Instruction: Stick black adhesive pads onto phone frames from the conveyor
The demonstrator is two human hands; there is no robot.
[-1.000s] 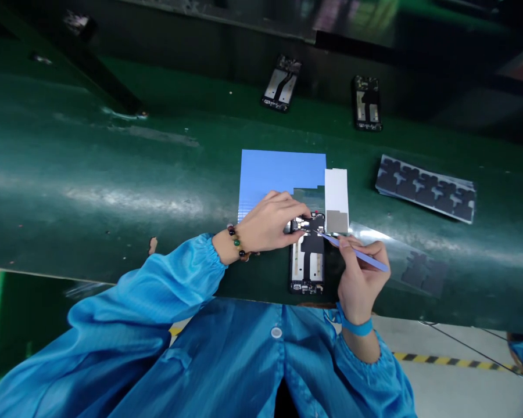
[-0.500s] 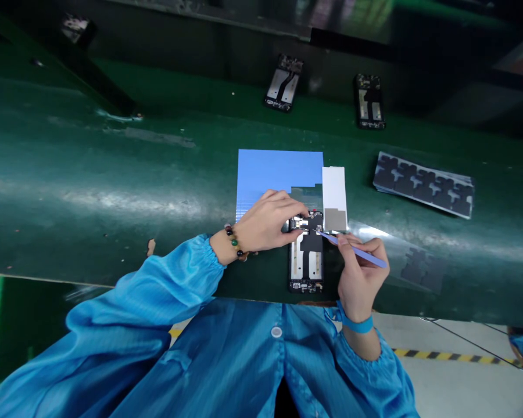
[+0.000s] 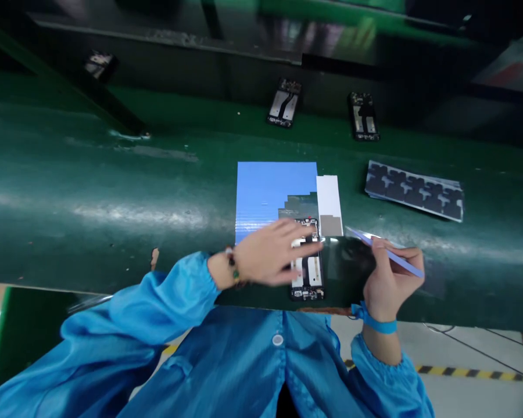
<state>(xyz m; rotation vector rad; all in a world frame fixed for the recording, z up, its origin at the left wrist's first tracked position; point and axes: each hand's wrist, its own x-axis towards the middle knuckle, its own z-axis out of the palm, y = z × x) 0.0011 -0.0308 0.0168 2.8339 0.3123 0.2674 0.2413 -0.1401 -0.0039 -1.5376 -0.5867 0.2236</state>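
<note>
An opened phone (image 3: 315,270) with its inner parts showing lies upright before me near the table's front edge. My left hand (image 3: 273,252) is spread over its upper left part, fingers stretched out and slightly blurred, hiding much of it. Whether the fingers touch the phone I cannot tell. To the right, my right hand (image 3: 390,276) is closed around purple tweezers (image 3: 401,261), whose tips point up and left, apart from the phone. Behind the phone lie a blue sheet (image 3: 274,180) with stepped cut edges and a white strip (image 3: 329,194) with a grey end.
A stack of clear sheets with black die-cut stickers (image 3: 414,190) lies at the right. Two more opened phones, one (image 3: 284,103) at the back middle and one (image 3: 364,116) farther right, rest near the shelf. A dark post (image 3: 126,119) stands at the left.
My right hand has moved right with the tweezers, away from the phone. My left hand has slid down and right across the phone, its fingers now spread. The view has shifted slightly.
</note>
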